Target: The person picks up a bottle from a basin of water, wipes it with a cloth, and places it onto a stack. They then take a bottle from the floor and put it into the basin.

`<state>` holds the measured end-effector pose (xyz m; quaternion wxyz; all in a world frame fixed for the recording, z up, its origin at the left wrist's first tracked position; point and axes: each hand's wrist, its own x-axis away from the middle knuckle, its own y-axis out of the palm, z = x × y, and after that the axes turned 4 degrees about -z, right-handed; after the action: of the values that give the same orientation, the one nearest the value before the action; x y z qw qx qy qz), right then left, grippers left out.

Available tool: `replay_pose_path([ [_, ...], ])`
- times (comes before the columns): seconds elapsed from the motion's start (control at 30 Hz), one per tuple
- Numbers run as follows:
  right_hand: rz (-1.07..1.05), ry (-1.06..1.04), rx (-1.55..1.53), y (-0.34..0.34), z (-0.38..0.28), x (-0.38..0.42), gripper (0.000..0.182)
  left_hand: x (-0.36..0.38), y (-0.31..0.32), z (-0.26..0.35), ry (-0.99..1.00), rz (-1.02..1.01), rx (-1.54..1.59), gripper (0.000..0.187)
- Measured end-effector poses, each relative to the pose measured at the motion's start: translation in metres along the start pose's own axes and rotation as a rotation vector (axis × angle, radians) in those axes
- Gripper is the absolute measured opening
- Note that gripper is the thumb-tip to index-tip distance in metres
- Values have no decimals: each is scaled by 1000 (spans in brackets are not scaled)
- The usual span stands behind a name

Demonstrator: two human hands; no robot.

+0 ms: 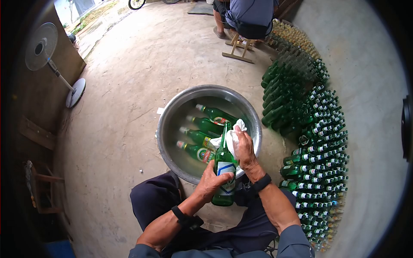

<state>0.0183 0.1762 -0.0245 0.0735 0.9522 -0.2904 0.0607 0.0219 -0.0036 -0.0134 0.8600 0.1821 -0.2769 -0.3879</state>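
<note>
A green glass bottle [225, 167] with a white and blue label stands nearly upright over the near rim of a metal basin [171, 161]. My left hand [211, 181] is wrapped round its lower body, the thumb across the label. In my right hand [245, 150] is a white cloth [232, 136], held against the bottle's neck and shoulder. Several more green bottles lie in the cloudy water of the basin, among them a labelled bottle [198, 151] nearest to me. Part of the cloth is hidden behind the bottle neck.
Many green bottles [320, 148] are stacked along the wall on the right, with a darker pile [279, 96] beside them. At the top, a person [251, 17] sits on a wooden stool [239, 56]. A standing fan [51, 60] is at the left; a wooden chair [47, 189] stands below it.
</note>
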Motion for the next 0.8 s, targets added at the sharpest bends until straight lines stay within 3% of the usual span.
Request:
replay_pose_path([
  [0.07,-34,-65,110,11,-12,7,55,-1,0,1,-19,-2,-15,71],
  [0.13,-9,-327,312,21,-17,14,72,-1,-2,1,-35,-2,-29,71],
  [0.23,-164,-252,454,18,-28,16,71,0,-3,-1,-32,9,-97,73],
  [0.37,-162,-185,337,9,1,-6,43,-3,-5,-8,84,71,-240,78],
  [0.4,-91,-206,248,16,-1,-5,28,-4,-6,-9,108,80,-297,79],
  [0.53,-60,-206,234,19,-5,-3,18,-4,-6,-6,78,100,-311,78],
  [0.8,-31,-209,132,18,-12,4,19,1,0,8,54,96,-297,79],
])
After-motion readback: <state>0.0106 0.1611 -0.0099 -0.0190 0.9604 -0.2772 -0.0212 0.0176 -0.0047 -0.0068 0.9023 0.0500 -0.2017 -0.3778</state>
